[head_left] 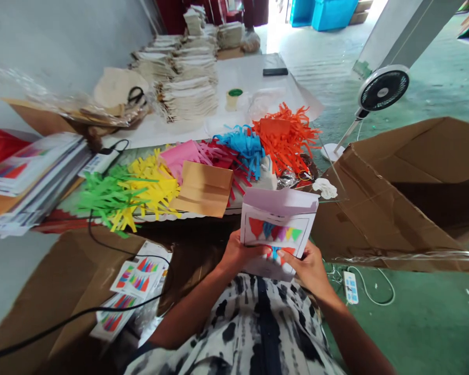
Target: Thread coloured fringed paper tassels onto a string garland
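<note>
Both my hands hold a white envelope (273,211) printed with colourful tassels, its pale flap raised at the top. My left hand (244,255) grips the lower left side, thumb across the front. On the lower right side my right hand (308,263) is closed the same way. What lies inside the envelope is hidden. Just beyond it on the table are a tan paper envelope (207,187) and bundles of cut fringe: green (109,195), yellow (152,182), pink (182,156), blue (242,148) and orange (285,135).
Stacks of pale paper (189,94) stand at the back, with black scissors (135,96) to their left. Printed envelopes (140,278) lie in an open carton at lower left. A big cardboard box (367,208) and a fan (383,91) stand right. A black cable (101,308) crosses lower left.
</note>
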`<state>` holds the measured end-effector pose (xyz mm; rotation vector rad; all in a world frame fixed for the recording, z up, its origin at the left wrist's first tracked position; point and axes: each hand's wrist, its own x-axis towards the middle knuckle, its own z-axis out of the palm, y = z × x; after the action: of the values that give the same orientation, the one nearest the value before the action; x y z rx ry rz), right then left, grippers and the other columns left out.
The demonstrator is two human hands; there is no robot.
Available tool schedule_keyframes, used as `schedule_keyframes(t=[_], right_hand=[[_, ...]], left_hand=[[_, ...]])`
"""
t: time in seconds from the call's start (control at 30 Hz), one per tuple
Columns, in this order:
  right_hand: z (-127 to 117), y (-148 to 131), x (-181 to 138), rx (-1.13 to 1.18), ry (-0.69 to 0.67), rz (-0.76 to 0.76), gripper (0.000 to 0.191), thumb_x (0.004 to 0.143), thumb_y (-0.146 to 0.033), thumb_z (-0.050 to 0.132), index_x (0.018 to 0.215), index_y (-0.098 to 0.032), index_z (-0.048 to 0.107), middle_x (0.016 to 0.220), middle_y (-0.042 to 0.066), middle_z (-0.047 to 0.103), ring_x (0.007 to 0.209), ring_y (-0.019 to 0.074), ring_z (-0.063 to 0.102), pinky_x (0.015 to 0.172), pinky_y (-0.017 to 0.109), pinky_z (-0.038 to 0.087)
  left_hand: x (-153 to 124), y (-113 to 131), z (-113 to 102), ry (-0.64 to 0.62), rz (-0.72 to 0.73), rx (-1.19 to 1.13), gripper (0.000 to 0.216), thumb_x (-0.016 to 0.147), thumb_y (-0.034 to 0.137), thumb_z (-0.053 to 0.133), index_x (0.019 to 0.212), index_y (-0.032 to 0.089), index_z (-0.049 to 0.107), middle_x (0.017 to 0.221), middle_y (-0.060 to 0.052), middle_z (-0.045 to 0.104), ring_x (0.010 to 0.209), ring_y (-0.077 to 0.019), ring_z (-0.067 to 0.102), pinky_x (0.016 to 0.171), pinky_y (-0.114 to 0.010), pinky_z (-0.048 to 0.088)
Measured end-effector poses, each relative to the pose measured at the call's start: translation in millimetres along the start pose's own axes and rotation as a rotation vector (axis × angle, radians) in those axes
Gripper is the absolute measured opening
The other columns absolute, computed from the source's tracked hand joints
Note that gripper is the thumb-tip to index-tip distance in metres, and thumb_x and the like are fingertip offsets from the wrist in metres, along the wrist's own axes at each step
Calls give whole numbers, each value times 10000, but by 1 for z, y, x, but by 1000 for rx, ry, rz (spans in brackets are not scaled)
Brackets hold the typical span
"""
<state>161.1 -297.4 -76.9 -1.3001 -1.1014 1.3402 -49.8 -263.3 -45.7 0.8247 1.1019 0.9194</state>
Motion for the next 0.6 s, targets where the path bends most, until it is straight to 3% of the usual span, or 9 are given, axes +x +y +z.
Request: schedule_keyframes(t=[0.1,0.17,0.3,0.4,0.53,0.6], right_hand=[[-2,-1,-2,60,-94,27,527,766,-499,919,1202,-277,723,1048,40,797,838,242,729,745,361,608],[-4,-8,-1,93,-81,17,593,779,-507,905,1290,-295,693,1154,51,789,935,259,744,805,379,622],[-1,-12,-2,55,11,14,419,797,-490,894,1120,-269,747,1043,41,797,874,244,735,802,375,616],[3,-4,-9,63,-13,58,407,806,-474,894,1126,-269,752,1027,39,808,877,246,742,816,379,618],[6,-5,-13,78,-21,49,519,871,-471,842,1335,-298,688,1320,67,764,1163,294,736,1005,438,611],[8,-12,-13,46,36,-4,603,919,-473,793,1469,-312,605,1466,79,686,1317,303,675,1093,463,580]], left_hand=[[-3,-12,0,53,-33,-25,481,526,333,1021,899,122,802,843,-57,792,751,-196,694,734,-303,559],[-6,-14,-1,30,-53,8,487,518,324,1024,897,117,798,842,-58,792,752,-195,698,729,-298,561],[-4,-2,-12,-78,-72,30,517,539,328,1026,952,127,788,846,-51,790,713,-188,695,697,-303,571],[1,8,-20,-35,32,17,550,565,313,1024,1037,166,783,907,-34,794,746,-170,690,724,-288,573],[3,6,-18,10,86,56,521,587,338,1017,1014,166,772,885,-21,771,766,-166,672,731,-274,553],[0,-1,-14,29,91,75,521,612,359,1008,1025,163,758,872,-15,756,765,-165,667,732,-271,547]])
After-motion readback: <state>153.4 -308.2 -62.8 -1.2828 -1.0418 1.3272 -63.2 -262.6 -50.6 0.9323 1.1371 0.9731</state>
